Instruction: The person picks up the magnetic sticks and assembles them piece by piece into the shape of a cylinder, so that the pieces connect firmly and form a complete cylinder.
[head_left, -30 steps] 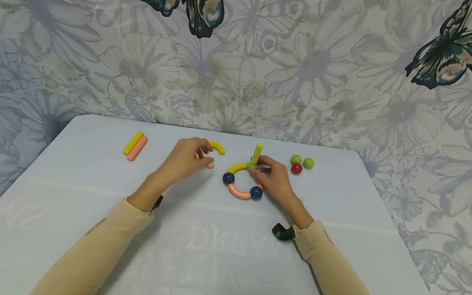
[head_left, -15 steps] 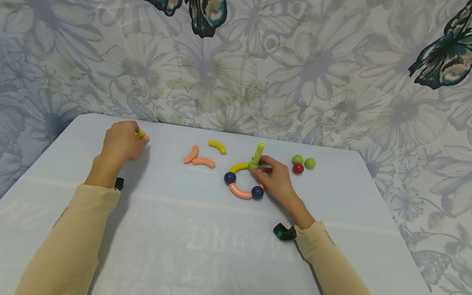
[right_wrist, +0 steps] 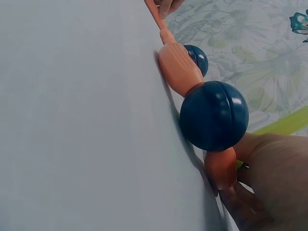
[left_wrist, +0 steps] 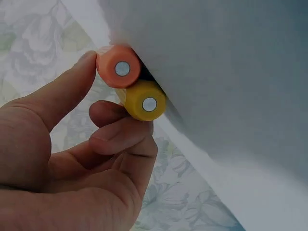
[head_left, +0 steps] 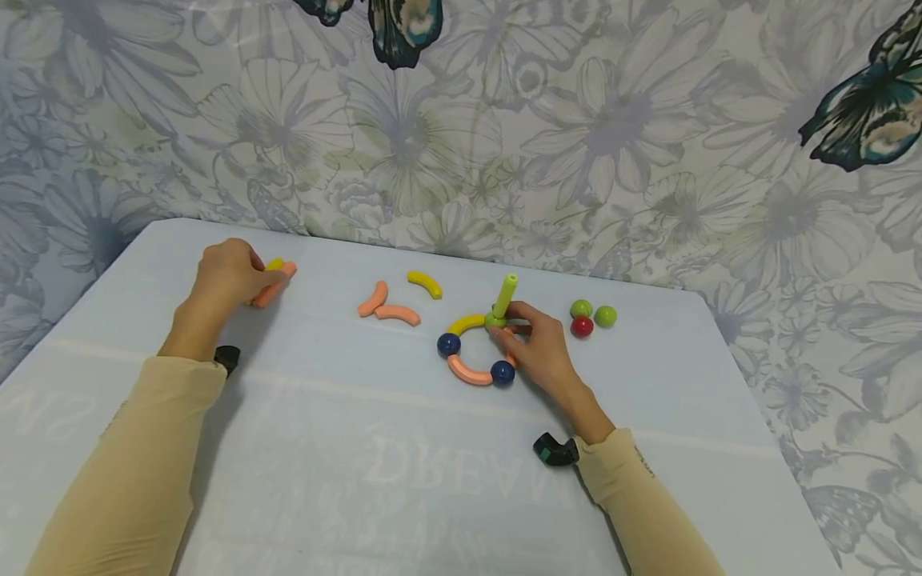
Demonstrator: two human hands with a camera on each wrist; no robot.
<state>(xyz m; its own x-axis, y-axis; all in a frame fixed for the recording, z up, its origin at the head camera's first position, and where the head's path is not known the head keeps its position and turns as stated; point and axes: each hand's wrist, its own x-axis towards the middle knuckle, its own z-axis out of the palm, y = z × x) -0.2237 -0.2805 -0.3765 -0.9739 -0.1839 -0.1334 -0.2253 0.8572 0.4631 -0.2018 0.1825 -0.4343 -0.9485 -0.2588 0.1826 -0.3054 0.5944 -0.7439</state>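
Observation:
At the table's far left my left hand (head_left: pixel 225 276) pinches a straight orange magnetic rod (left_wrist: pixel 109 72) and a straight yellow magnetic rod (left_wrist: pixel 137 98) lying side by side, thumb against the orange one and fingers against the yellow. A ring of curved magnetic rods and balls lies mid-table: a yellow curved rod (head_left: pixel 467 323), an orange curved rod (head_left: pixel 470 374), navy balls (head_left: pixel 449 345) and a green ball (head_left: pixel 493 321). From the green ball a light green rod (head_left: pixel 507 294) stands up. My right hand (head_left: pixel 543 348) grips that ball, partly covering another orange curved rod (right_wrist: pixel 221 168).
Two loose orange curved rods (head_left: pixel 397 314) and a yellow curved one (head_left: pixel 425 285) lie left of the ring. Two green balls (head_left: pixel 606 317) and a red ball (head_left: pixel 582 326) sit to its right. A patterned wall (head_left: pixel 461 144) rises behind the table.
My left hand has moved left from the loose curved rods to the two straight rods, then its thumb shifted along them. My right hand has stayed at the green ball.

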